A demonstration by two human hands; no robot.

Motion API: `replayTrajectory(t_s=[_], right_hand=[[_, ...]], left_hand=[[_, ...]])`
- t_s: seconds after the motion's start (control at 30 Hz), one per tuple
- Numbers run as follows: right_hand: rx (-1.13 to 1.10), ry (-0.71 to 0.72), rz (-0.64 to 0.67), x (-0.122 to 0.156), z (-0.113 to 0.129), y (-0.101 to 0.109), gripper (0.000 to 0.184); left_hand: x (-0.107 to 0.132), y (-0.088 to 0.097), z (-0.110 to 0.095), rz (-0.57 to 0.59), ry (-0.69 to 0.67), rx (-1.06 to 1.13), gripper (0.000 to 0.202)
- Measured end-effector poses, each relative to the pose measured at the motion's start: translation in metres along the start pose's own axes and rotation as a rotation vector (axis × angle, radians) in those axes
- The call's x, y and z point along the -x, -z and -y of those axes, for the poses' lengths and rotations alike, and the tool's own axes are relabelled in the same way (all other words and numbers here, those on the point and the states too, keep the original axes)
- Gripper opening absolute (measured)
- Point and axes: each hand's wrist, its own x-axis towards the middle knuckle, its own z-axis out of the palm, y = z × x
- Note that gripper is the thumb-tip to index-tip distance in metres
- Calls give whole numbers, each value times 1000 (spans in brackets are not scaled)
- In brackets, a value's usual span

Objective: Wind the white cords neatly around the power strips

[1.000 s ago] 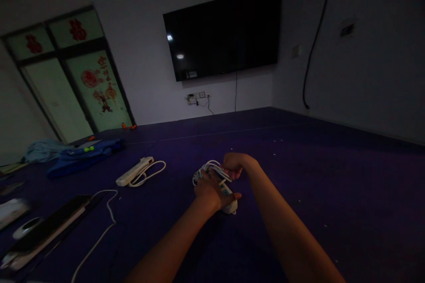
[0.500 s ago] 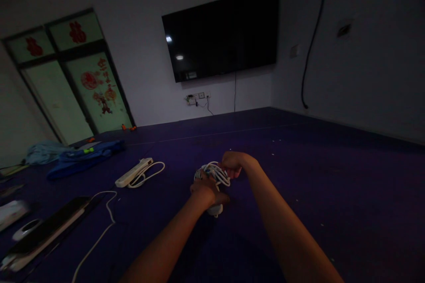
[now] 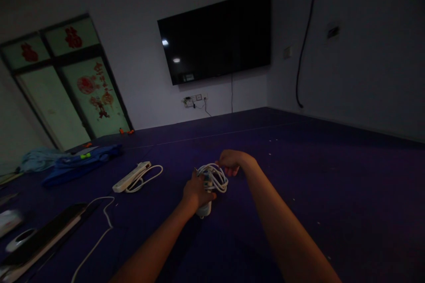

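Straight ahead on the purple floor lies a pale power strip [image 3: 204,210], partly hidden by my left hand [image 3: 195,191]. Its fingers and thumb wrap round the strip, and the near end sticks out below. A white cord [image 3: 219,182] is looped in a loose coil over the strip's far part. At the upper right of the coil, my right hand [image 3: 231,162] is bent down with curled fingers, its fingertips touching a loop of the cord. Exactly how those fingertips pinch the loop is hard to see in the dim light.
A second white power strip [image 3: 132,177] with its cord lies to the left. Further left are a dark flat device [image 3: 46,232] with a white cable [image 3: 105,212], a round white object [image 3: 20,239] and blue clothing [image 3: 83,166]. A television [image 3: 215,37] hangs on the wall.
My left hand has shifted a little left and turned, so more of the power strip and cord shows. My right hand stays by the coil. The view has tilted slightly.
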Motion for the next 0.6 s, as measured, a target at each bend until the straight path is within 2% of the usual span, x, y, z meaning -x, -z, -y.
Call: replayTrajectory(t_s=[0.1, 0.2, 0.4, 0.6], right_hand=[[14, -6, -31, 4, 1, 2, 37], [20, -22, -37, 7, 3, 3, 40], [16, -24, -45, 11, 5, 4, 38], [28, -16, -40, 11, 5, 4, 38]], left_hand=[[-2, -1, 16, -78, -71, 27, 66], [-9, 1, 36, -107, -96, 8, 57], [-25, 12, 83, -152, 3, -8, 49], [-29, 23, 128, -181, 67, 15, 47]])
